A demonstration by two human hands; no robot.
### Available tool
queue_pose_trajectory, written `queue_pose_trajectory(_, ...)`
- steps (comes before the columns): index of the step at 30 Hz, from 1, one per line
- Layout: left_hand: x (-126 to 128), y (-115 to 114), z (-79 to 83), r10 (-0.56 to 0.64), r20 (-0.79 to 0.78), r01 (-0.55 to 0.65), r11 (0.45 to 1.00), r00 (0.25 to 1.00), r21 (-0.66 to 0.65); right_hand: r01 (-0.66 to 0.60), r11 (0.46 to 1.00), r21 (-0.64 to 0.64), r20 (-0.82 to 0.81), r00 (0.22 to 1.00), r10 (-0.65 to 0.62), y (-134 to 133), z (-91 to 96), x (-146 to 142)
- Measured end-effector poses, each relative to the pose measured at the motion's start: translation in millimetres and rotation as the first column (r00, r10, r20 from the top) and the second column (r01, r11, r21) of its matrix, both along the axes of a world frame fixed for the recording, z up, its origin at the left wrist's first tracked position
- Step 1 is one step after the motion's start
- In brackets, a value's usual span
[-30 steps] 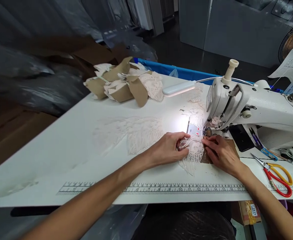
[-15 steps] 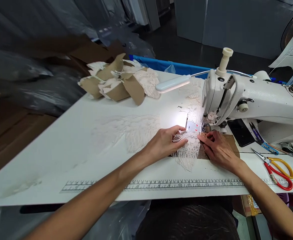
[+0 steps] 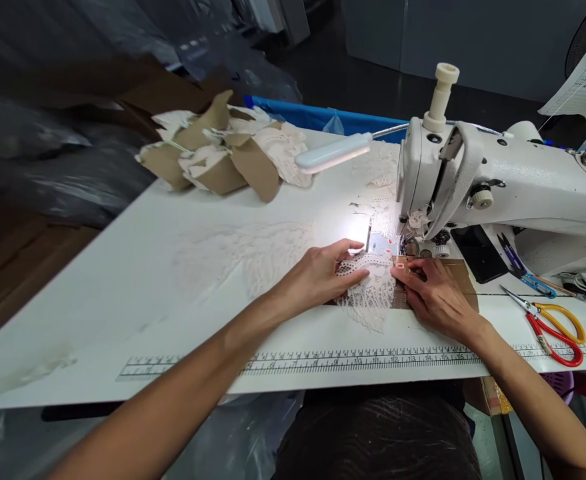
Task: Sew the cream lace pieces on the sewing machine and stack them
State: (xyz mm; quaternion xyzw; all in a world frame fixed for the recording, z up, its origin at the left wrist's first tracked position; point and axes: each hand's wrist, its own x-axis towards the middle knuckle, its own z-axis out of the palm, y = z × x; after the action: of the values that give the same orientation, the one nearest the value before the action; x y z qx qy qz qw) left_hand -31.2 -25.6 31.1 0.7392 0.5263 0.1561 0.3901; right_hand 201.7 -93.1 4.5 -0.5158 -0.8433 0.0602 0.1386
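A piece of white lace (image 3: 370, 293) lies on the sewing machine bed, partly over a brown panel (image 3: 455, 277). My left hand (image 3: 327, 273) holds the left part of the lace, index finger above and thumb below, with its other fingers hidden. Just in front of the presser foot, my right hand (image 3: 435, 293) pinches the lace's right edge, its fingertips close together over the brown panel. The white sewing machine (image 3: 517, 187) stands right above both hands. Its small lamp (image 3: 333, 153) lights the needle area brightly.
Lace and brown pieces lie in a tied bundle (image 3: 227, 153) at the back left. More pale lace (image 3: 257, 250) is spread left of my hands. Red-and-yellow scissors (image 3: 555, 327), blue thread snips (image 3: 527, 273) and a black phone (image 3: 479, 253) lie at the right. A printed ruler (image 3: 317, 361) runs along the front edge.
The whole view has shifted slightly, so things appear a little higher and further left. Both hands keep nearly the same hold on the lace near the presser foot.
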Motion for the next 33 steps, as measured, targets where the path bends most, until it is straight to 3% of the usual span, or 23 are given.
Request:
queue_pose_trajectory(7, -0.8, 1.6, 0.6, -0.030, -0.056, 0.034, 0.997, 0.998, 0.074, 0.030, 1.000, 0.003, -0.003, 1.000, -0.030, -2.4, -2.6, -2.0)
queue_pose_trajectory(12, -0.7, 0.9, 4.6, -0.060, -0.095, 0.068, 0.994, 0.994, 0.082, -0.058, 0.998, -0.018, -0.049, 0.997, 0.057, -8.3, 0.7, -1.9)
queue_pose_trajectory(33, -4.2, 1.0, 3.0, -0.048, -0.053, 0.054, 0.992, 0.997, 0.117, -0.068, 0.997, 0.040, -0.065, 0.995, 0.071, -9.5, -4.9, -0.9)
